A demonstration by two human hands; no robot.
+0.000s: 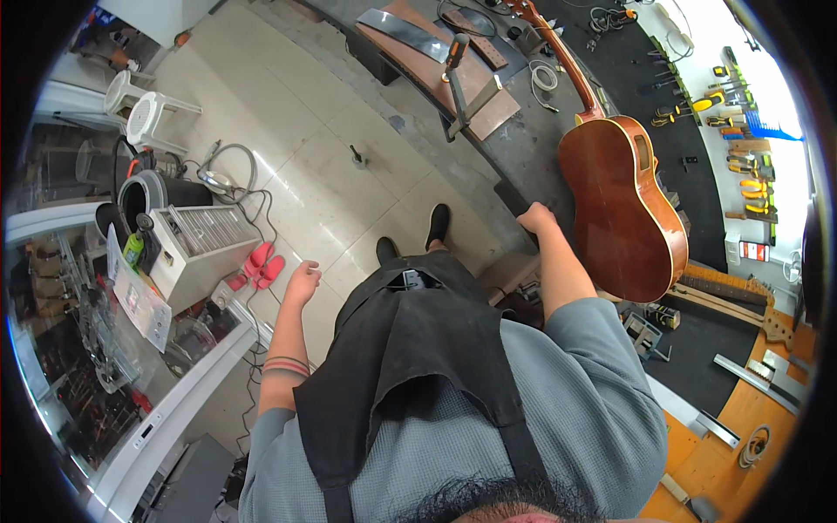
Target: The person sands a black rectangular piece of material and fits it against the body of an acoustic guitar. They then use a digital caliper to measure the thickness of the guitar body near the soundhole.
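My left hand (302, 281) hangs over the floor on the left with its fingers loosely apart and nothing in them. My right hand (535, 218) is closed at the edge of the dark workbench (523, 150). What its fingers grip, if anything, is hidden from above. Just right of that hand, an acoustic guitar (617, 205) with a glossy brown body lies on the bench, its sound hole out of sight. A bar clamp (457, 83) with an orange and black handle stands at the bench edge, over a brown board (494, 109).
Tools (754, 187) hang on the white wall at right. A coiled pale cable (544, 78) lies near the guitar neck. At left are white stools (153, 118), a grey-white cabinet (196, 253), red slippers (263, 265) and loose hoses. A doorstop-like post (357, 157) rises from the tiled floor.
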